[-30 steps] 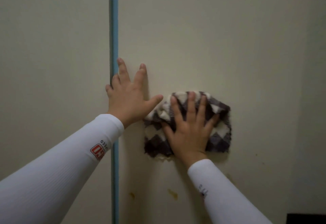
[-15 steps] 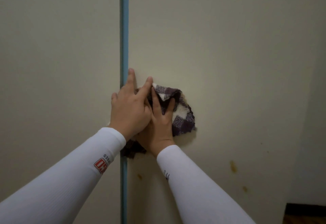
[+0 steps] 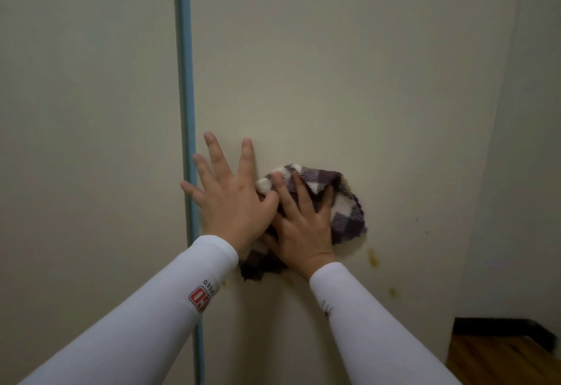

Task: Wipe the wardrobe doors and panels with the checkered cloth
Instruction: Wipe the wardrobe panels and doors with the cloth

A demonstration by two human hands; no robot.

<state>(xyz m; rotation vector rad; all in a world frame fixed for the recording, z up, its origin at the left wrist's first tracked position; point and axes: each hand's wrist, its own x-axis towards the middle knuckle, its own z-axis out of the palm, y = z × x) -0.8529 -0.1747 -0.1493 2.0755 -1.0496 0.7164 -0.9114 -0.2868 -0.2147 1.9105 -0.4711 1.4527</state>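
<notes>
The bunched purple-and-white checkered cloth (image 3: pixel 340 202), swept back rightward, is pressed under the flat right hand (image 3: pixel 303 226) toward yellow stains (image 3: pixel 372 258) left unwiped on the cream wardrobe door (image 3: pixel 334 66).

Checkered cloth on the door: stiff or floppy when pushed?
Likely floppy: the cloth is bunched into folds under the right hand. Probably light, since a flat palm alone pins it to the upright door. It may crumple further rather than slide flat.
</notes>
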